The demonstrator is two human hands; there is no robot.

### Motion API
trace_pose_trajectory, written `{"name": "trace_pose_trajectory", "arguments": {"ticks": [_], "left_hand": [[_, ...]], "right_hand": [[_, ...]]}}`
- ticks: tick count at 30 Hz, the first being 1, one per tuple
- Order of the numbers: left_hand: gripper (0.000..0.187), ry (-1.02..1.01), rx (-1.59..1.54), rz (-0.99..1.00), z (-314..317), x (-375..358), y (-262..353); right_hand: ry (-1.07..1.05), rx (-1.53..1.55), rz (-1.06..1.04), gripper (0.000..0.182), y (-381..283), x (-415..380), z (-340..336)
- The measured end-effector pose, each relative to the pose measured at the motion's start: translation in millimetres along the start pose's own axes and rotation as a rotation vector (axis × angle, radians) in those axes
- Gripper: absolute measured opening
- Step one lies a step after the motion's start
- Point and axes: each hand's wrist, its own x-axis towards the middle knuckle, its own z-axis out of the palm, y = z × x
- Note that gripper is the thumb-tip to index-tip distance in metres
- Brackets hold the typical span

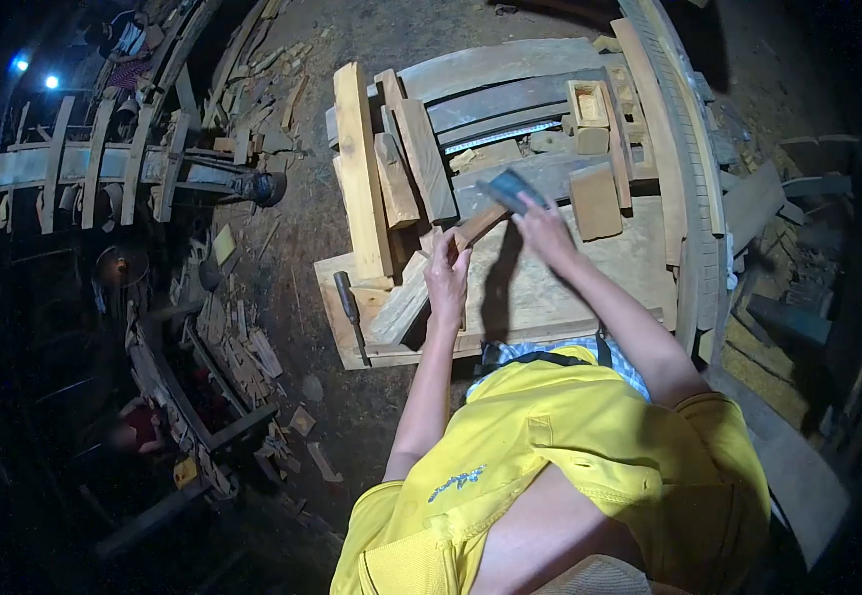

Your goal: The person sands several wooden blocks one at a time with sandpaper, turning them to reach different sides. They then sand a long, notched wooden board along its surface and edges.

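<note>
My left hand (446,273) is at the near end of a narrow wooden piece (480,225), its fingers pressed around that end. My right hand (542,230) grips a flat dark tool (512,188), slightly blurred, over the far end of the piece. Left of my left hand lie a long pale beam (359,169) and shorter wooden blocks (394,178). A light block (403,300) lies slanted just below that hand. Right of the tool sits a brown block (596,201).
A chisel-like tool (351,315) lies at the bench's left edge. An open wooden box (587,103) stands at the back right. Long boards (684,149) border the right side. Wood scraps (252,347) litter the floor at left. Another person (140,428) is at the far left.
</note>
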Motion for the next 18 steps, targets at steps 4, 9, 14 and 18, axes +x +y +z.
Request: {"name": "trace_pose_trajectory", "arguments": {"ticks": [4,9,14,18], "left_hand": [[0.034,0.041,-0.106,0.024,6.3,1.1,-11.2],[0.036,-0.024,-0.307,-0.331,9.0,4.8,-15.4],[0.044,0.032,-0.193,-0.031,6.2,1.7,-5.0],[0.053,0.106,-0.013,0.106,6.7,2.1,0.4]], "right_hand": [[-0.002,-0.048,0.111,0.029,40.7,6.9,19.4],[0.047,-0.040,0.108,0.031,45.3,-0.2,22.5],[0.064,0.031,0.216,0.028,34.1,1.8,15.0],[0.143,0.120,-0.014,0.029,-20.7,2.5,-16.1]]}}
